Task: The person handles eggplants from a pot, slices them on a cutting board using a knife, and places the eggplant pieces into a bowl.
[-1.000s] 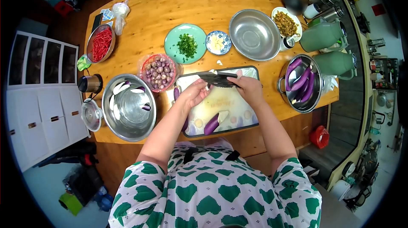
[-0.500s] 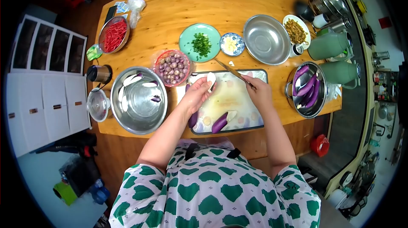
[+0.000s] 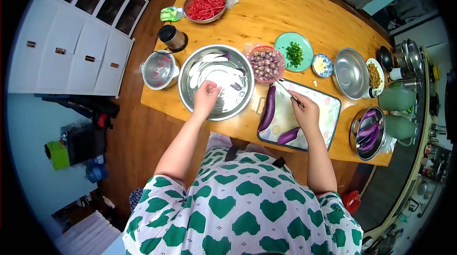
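Observation:
My left hand (image 3: 206,99) is over the near side of a large steel bowl (image 3: 182,83), its fingers slightly apart and nothing visible between them. Pale and purple-skinned eggplant pieces (image 3: 216,58) lie in the bowl, in what looks like water. In my right hand (image 3: 307,111) is a knife (image 3: 287,89), its blade pointing up and left above the cutting board (image 3: 318,95). A long whole eggplant (image 3: 269,108) lies along the board's left side. Near the front edge rests a shorter cut eggplant (image 3: 288,136).
Behind the board stand a red basket of small purple bulbs (image 3: 265,63), a green plate (image 3: 307,48) of chopped greens and a small blue-patterned dish (image 3: 323,72). At right are an empty steel bowl (image 3: 349,72) and a pot of eggplants (image 3: 369,133). Red chilies (image 3: 204,7) fill a far-left bowl.
My view has turned left. My left hand has moved from over the board to the steel bowl, and the pale eggplant piece is gone from its fingers. My right hand still holds the knife.

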`<state>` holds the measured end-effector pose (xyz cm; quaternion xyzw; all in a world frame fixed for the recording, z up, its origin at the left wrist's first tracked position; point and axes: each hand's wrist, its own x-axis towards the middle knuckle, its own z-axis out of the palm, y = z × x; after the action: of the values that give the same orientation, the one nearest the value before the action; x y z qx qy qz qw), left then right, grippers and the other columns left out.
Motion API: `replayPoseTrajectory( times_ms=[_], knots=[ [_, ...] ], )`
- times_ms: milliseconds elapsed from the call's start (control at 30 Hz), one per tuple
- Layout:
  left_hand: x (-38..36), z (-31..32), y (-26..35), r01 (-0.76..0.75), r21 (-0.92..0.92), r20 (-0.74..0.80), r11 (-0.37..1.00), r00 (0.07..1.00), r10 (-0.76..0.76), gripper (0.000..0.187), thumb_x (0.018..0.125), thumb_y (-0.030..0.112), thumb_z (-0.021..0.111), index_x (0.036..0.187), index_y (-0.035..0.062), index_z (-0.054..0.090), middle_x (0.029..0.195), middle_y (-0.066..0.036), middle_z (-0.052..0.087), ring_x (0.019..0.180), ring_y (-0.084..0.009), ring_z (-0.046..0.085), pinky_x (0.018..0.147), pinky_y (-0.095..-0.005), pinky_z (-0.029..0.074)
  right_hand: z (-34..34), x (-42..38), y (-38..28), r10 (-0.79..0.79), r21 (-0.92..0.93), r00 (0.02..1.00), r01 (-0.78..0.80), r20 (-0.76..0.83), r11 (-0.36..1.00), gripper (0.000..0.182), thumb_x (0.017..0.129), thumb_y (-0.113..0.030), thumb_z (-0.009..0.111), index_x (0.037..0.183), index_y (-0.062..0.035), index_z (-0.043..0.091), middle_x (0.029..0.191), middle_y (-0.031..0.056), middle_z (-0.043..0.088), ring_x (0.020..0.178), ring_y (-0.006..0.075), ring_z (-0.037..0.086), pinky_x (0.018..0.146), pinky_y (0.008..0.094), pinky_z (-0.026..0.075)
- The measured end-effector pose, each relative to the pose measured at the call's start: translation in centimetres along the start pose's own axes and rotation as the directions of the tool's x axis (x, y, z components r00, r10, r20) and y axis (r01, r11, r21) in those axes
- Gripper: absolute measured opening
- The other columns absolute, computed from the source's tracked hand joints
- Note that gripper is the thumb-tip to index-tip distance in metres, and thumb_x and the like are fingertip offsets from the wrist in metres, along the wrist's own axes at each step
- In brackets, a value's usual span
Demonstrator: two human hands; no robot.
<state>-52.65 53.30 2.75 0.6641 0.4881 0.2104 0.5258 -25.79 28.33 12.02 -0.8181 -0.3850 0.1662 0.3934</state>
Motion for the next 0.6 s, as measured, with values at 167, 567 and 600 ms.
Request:
replayPoseTrajectory(
  times_ms=[167, 567, 600],
  knots=[
    [-2.1, 0.8, 5.4, -0.477, 0.553, -0.042, 0.683, 0.803, 0.595, 0.028, 0.087, 0.01, 0.077, 0.112, 0.0065, 0.066, 0.106, -0.014, 0.065, 0.097, -0.0349, 0.064, 0.082, -0.0422, 0.054, 0.9, 0.5, -3.4, 0.025, -0.172, 1.0, -0.022, 0.017, 0.985, 0.027, 0.092, -0.013, 0.072, 0.117, -0.0202, 0.08, 0.102, 0.0115, 0.078, 0.089, 0.0312, 0.075, 0.078, 0.0381, 0.059],
    [-14.1, 19.9, 5.6, -0.726, 0.212, 0.809, 0.655, 0.506, 0.299, 0.045, 0.087, 0.026, 0.079, 0.121, 0.0056, 0.058, 0.112, -0.018, 0.063, 0.101, -0.0374, 0.065, 0.087, -0.0474, 0.054, -5.0, -5.1, -0.5, 0.259, -0.124, 0.953, -0.279, -0.156, 0.952, 0.028, 0.095, -0.015, 0.072, 0.121, -0.0214, 0.079, 0.107, 0.0136, 0.078, 0.088, 0.0282, 0.075, 0.078, 0.0343, 0.057],
    [-15.2, 21.9, 5.6, -0.725, 0.282, 0.832, 0.628, 0.511, 0.216, 0.05, 0.086, 0.028, 0.08, 0.123, 0.0055, 0.056, 0.114, -0.019, 0.062, 0.101, -0.0376, 0.066, 0.087, -0.0478, 0.054, -6.1, -5.9, 0.2, 0.283, -0.123, 0.946, -0.303, -0.161, 0.945, 0.028, 0.095, -0.015, 0.072, 0.121, -0.0214, 0.079, 0.107, 0.0136, 0.078, 0.087, 0.0276, 0.075, 0.078, 0.0337, 0.057]
  ],
)
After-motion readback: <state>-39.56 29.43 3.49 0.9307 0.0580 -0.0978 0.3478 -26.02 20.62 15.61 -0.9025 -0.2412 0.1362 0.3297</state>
